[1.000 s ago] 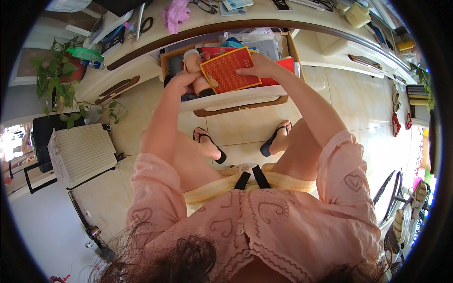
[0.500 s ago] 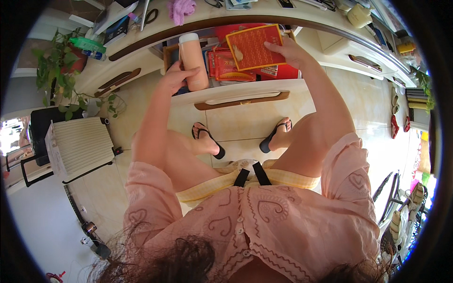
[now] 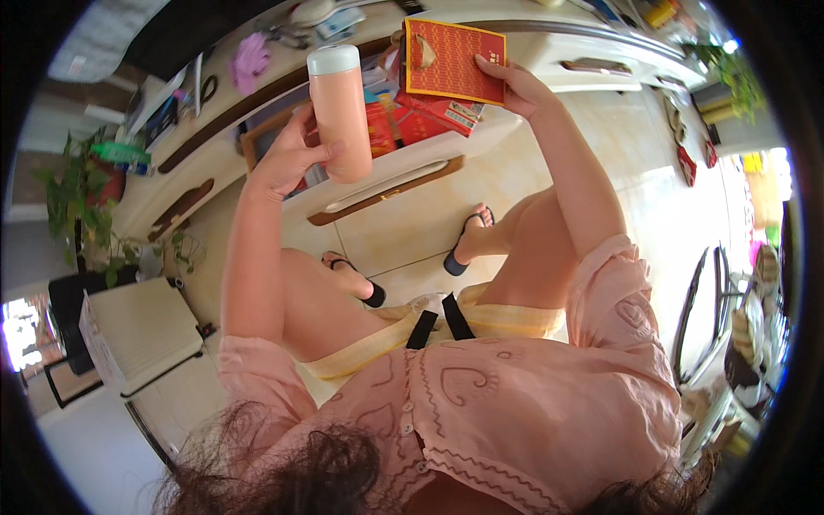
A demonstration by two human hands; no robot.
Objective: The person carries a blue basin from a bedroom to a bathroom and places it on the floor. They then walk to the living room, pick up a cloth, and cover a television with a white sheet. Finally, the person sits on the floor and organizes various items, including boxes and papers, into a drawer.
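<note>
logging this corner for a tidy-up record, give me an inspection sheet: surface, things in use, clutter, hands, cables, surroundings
Surface: cream desktop with a dark brown edge; below it, a white-fronted drawer stands open.
Things in use: peach cylindrical bottle with a pale lid; flat red rectangular packet with a yellow border.
Clutter: glossy red packages in the drawer; crumpled purple cloth on the desktop.
Hands: left hand grasps the bottle; right hand grips the packet near its right edge.
Cables: none clearly made out.
Surroundings: leafy green plant and cream ribbed suitcase at left; red shoes on the floor at right.
</note>
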